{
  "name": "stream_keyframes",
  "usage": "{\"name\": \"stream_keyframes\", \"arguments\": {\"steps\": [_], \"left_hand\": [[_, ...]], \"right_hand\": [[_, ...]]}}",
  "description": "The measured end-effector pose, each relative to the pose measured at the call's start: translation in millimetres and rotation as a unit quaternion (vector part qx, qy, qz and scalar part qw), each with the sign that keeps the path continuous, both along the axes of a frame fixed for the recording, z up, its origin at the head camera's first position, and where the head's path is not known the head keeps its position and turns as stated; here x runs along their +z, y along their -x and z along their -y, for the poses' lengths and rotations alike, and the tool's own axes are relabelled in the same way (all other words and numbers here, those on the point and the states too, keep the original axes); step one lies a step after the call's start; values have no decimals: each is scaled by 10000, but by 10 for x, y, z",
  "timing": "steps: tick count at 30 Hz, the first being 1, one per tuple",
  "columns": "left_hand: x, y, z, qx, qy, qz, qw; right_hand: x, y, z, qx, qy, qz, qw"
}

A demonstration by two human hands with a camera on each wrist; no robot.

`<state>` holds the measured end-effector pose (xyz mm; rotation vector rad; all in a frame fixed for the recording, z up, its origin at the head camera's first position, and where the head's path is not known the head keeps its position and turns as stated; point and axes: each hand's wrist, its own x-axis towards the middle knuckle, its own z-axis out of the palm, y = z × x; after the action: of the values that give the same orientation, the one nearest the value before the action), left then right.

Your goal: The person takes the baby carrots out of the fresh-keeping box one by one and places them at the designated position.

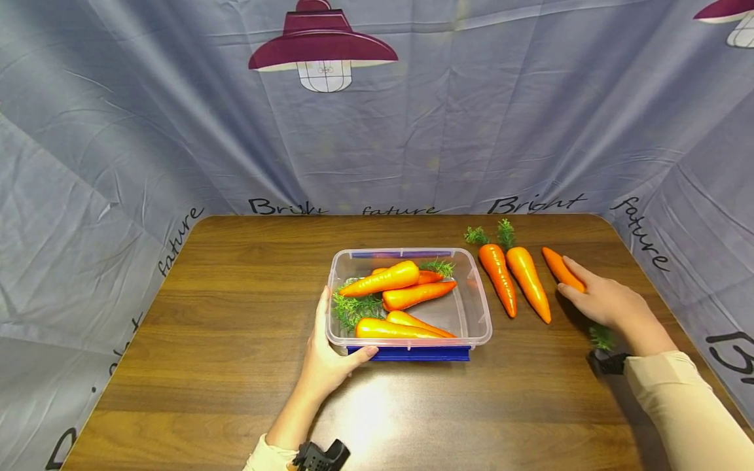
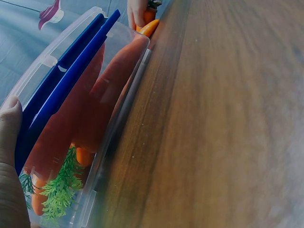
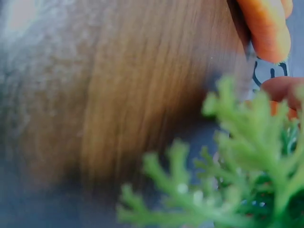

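A clear plastic container (image 1: pixel 480 307) with blue latches (image 1: pixel 412 354) holds several orange carrots (image 1: pixel 383 278) with green tops. My left hand (image 1: pixel 323 366) grips its front left corner, the thumb along the front side; the left wrist view shows that thumb (image 2: pixel 8 128) beside the blue latch. To the right, my right hand (image 1: pixel 609 301) holds another carrot (image 1: pixel 559 268) between thumb and fingers, low at the table. Its leafy top (image 3: pixel 266 142) fills the near part of the right wrist view. Most of that carrot's thick end is hidden under the hand.
Two carrots, one orange-red (image 1: pixel 497 278) and one lighter (image 1: pixel 529 281), lie side by side between the container and my right hand, leaves toward the back. The wooden table (image 1: pixel 235 307) ends at a grey-blue printed curtain (image 1: pixel 377 144) behind and at both sides.
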<state>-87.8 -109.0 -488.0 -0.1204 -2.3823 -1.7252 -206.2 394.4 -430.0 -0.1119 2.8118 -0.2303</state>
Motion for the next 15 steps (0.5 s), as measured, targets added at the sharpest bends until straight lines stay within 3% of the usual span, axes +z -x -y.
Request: {"name": "stream_keyframes", "arguments": {"steps": [15], "left_hand": [[4,-3,1,17,22,10,10000]], "right_hand": [[-12,58,24,66,34,205,9998]]}}
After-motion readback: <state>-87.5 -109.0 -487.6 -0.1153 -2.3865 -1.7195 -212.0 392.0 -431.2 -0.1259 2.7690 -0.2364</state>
